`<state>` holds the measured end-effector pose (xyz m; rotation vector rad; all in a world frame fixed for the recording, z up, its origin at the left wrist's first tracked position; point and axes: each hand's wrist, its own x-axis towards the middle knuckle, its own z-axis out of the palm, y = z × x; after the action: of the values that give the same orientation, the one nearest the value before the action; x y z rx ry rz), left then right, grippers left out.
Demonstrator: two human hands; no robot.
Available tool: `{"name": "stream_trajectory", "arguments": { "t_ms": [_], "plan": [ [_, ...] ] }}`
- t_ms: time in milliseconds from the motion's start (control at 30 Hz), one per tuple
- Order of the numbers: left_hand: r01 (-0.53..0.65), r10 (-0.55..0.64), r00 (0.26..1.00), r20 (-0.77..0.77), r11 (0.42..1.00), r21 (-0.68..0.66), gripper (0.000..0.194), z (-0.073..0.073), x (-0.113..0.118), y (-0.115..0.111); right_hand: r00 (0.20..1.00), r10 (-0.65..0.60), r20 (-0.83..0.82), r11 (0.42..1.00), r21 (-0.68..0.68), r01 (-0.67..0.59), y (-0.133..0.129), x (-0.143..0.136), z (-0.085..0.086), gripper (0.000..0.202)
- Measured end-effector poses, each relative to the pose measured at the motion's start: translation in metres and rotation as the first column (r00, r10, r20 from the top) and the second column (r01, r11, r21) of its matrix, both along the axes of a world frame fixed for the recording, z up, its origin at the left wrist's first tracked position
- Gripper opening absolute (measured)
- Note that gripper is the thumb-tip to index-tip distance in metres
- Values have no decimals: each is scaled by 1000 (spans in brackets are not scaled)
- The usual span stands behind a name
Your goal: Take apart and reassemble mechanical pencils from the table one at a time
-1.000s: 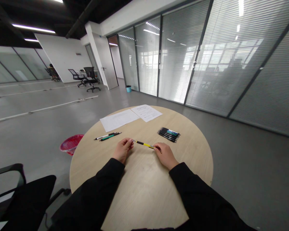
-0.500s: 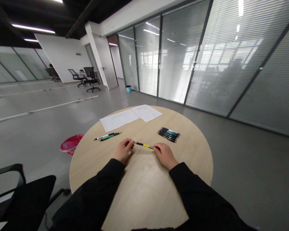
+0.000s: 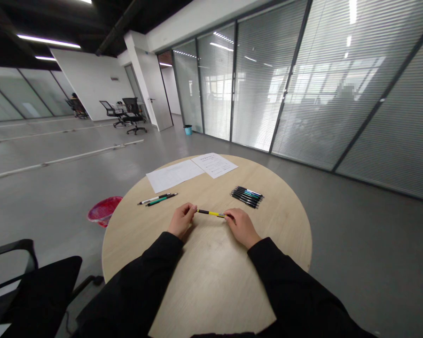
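A yellow and black pen [image 3: 209, 213] is stretched level between my two hands, just above the round table [image 3: 211, 272]. My left hand [image 3: 182, 219] pinches its black end between thumb and fingers. At the clip end, my right hand [image 3: 242, 226] is closed on the yellow part, hiding the tip there. Beyond my left hand lie a white and black pen [image 3: 153, 199] and a green and black pen [image 3: 161, 200], side by side. A row of several dark pens [image 3: 246, 196], some with blue or green parts, lies beyond my right hand.
Two printed paper sheets, a left one [image 3: 174, 176] and a right one [image 3: 215, 165], lie at the table's far edge. A red basin [image 3: 104, 211] stands on the floor to the left. A black chair [image 3: 35, 291] is at the near left.
The pen's left end has dropped very slightly in my left hand, so it lies flatter. Both hands keep their hold, and the other pens have not moved.
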<state>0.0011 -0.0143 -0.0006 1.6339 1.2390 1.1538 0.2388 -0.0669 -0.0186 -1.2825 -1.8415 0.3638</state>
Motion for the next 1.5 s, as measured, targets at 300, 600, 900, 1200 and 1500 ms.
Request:
{"name": "stream_trajectory", "arguments": {
  "t_ms": [300,600,900,1200,1500],
  "plan": [
    [8,-8,1000,-2,1000,-25,43,1,2,-3,1000,9,7,1000,28,-9,-1,0,-1,13],
    [77,-74,992,104,997,-30,37,-1,2,-2,1000,0,-7,1000,31,0,-2,0,0,14],
    [143,-134,969,208,989,-32,30,-7,-1,3,1000,-12,-5,1000,10,12,0,2,-1,14],
    [187,-172,949,264,982,-29,27,-11,-3,4,999,-28,-20,1000,-9,28,0,3,0,14],
    [108,-85,964,253,991,-78,37,-4,0,-1,999,-26,-26,1000,-13,26,0,2,1,14]
  ]
}}
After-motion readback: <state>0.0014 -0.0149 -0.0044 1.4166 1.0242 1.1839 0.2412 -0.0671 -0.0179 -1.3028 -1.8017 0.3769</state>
